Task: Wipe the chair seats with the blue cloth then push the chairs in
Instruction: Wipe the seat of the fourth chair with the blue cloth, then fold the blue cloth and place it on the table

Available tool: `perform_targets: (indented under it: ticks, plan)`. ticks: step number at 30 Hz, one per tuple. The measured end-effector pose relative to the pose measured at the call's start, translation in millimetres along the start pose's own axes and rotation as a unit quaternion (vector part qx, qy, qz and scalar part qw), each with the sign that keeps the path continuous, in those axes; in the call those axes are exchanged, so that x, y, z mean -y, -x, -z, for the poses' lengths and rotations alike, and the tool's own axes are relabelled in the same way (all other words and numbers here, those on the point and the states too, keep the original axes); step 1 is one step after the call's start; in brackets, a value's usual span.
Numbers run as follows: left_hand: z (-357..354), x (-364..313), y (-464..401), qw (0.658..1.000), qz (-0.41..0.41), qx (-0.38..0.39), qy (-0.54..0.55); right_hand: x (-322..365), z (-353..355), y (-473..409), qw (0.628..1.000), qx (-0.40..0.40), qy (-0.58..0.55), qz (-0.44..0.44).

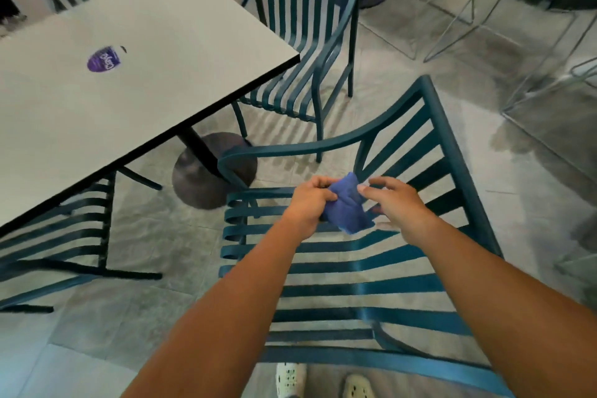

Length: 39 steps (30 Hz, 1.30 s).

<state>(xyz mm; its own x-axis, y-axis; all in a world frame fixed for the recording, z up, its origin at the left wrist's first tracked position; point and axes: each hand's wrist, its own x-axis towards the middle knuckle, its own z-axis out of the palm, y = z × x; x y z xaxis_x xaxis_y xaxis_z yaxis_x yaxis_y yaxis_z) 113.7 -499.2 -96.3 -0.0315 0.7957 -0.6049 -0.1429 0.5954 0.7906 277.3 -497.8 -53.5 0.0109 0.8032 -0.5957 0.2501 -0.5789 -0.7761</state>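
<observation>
A teal slatted metal chair (355,268) stands pulled out from the table, right below me, its seat slats running crosswise. Above the seat's far part, my left hand (310,203) grips a bunched blue cloth (347,207). My right hand (392,205) is at the cloth's right side, thumb and fingertips touching its edge, fingers loosely bent. The cloth hangs just over the slats near the chair's armrest (290,147).
A white table (129,74) with a purple sticker (104,59) stands at the left on a round dark base (197,178). A second teal chair (300,42) sits at its far end, a third (64,236) under its near side. Wire-frame stools (484,10) stand at the right.
</observation>
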Motion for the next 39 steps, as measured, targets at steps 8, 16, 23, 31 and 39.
perform_targets:
  ticks: [8,16,23,31,39]
  plan:
    - [-12.0,-22.3,61.9,0.999,-0.034,-0.025,0.012,23.5,0.3,43.3,0.997,0.066,0.008,-0.032]
    - [6.2,-31.4,88.9,0.996,-0.037,0.009,0.079,32.0,-13.5,64.4,0.992,0.089,-0.055,-0.069]
    - [17.8,-44.2,87.8,0.994,-0.030,-0.002,0.104,53.5,-20.7,64.3,0.994,0.069,-0.074,-0.051]
    - [-18.6,-63.2,69.8,0.976,0.011,-0.092,0.195,95.7,11.0,46.3,0.998,0.047,-0.042,-0.031]
    - [-83.4,-83.6,53.3,0.969,0.054,-0.191,0.145,108.5,69.9,13.5,0.992,0.112,-0.023,-0.043]
